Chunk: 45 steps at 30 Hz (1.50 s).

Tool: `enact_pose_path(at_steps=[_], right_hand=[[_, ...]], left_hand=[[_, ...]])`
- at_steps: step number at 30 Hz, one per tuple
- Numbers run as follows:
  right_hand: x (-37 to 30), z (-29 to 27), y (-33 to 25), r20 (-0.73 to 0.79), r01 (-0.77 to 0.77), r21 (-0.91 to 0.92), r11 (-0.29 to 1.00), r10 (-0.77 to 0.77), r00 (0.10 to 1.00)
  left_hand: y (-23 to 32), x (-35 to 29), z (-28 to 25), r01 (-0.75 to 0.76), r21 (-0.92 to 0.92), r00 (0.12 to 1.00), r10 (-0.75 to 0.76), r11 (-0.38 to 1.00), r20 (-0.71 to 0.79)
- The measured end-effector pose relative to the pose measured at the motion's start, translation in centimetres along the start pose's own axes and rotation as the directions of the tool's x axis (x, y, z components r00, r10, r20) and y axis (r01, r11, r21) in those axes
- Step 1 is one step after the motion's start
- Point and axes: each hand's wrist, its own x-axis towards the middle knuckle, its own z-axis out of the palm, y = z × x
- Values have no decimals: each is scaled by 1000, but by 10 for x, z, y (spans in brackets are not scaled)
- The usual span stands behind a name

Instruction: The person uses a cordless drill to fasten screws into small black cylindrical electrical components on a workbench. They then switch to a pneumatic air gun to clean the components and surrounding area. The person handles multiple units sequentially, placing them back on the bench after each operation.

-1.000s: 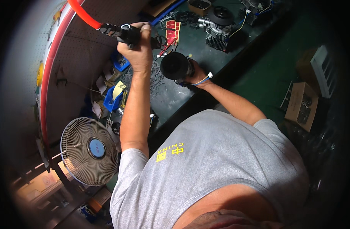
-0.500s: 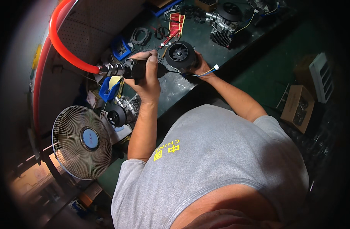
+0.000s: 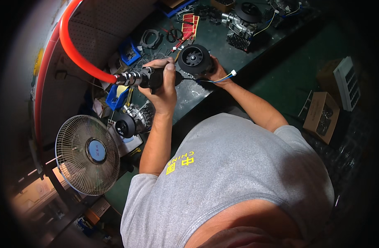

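Observation:
My left hand [image 3: 166, 94] is wrapped round a black pneumatic screwdriver [image 3: 156, 78] with metal fittings, fed by an orange-red air hose [image 3: 77, 58]. The tool's thin bit points right, at the lower side of a round black blower unit [image 3: 193, 58]; whether the tip touches it I cannot tell. My right hand [image 3: 218, 75] grips that unit from its right side, the fingers partly hidden behind it. The unit's finned impeller faces up, and a bundle of thin wires [image 3: 220, 80] with a white connector hangs out beside my right wrist.
Another metal-and-black blower assembly [image 3: 133, 120] stands left of my left forearm; one more [image 3: 243, 22] is farther back on the dark green bench [image 3: 197, 97]. Blue bins [image 3: 130, 52], a red label sheet [image 3: 190, 27] and scissors [image 3: 173, 35] lie about. A fan [image 3: 88, 153] stands left, a cardboard box [image 3: 321, 118] right.
My left hand and the screwdriver have shifted slightly right and down, drawing the hose's end along. The blower unit has moved very little in my right hand.

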Motion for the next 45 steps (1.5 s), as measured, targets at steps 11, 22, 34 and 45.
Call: enact_pose_path(at_steps=[11,22,34,45], right_hand=[[-1,-1,7,-11,-24,-22,999,24,1000],[-1,0,6,-53,-13,-95,995,8,999],[-3,-2,-13,51,-9,183,983,-1,999],[2,-18,-34,112,-48,-52,997,53,992]], left_hand=[[-17,11,1,-19,3,977,18,1000,214],[-12,11,11,54,-18,980,-50,998,192],[-13,10,6,35,29,974,-41,999,222],[7,14,20,121,89,988,-129,989,86]])
